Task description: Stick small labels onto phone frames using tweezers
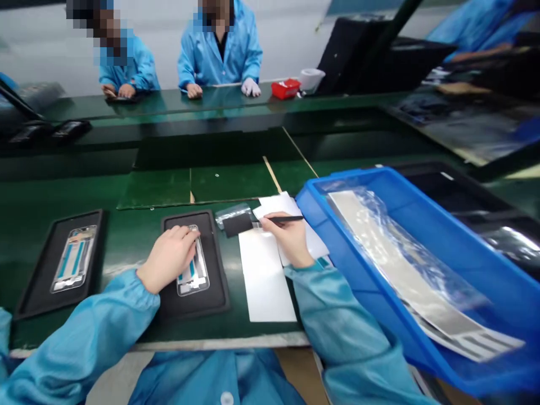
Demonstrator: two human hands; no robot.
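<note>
My left hand (169, 256) rests with curled fingers on a phone frame (194, 273) lying in a black tray (196, 298). My right hand (289, 239) pinches thin black tweezers (287, 218), their tip at a small black rectangular piece (237, 224) beside a clear plastic bag (231, 212). White paper sheets (264, 275) lie under the right hand. A second phone frame (75, 259) sits in another black tray (37, 287) to the left.
A blue bin (442, 230) holding long plastic-wrapped strips stands at the right, close to my right arm. Two people in blue coats sit across the green bench (126, 236); a red box (286, 88) and a white roll (311, 79) are near them.
</note>
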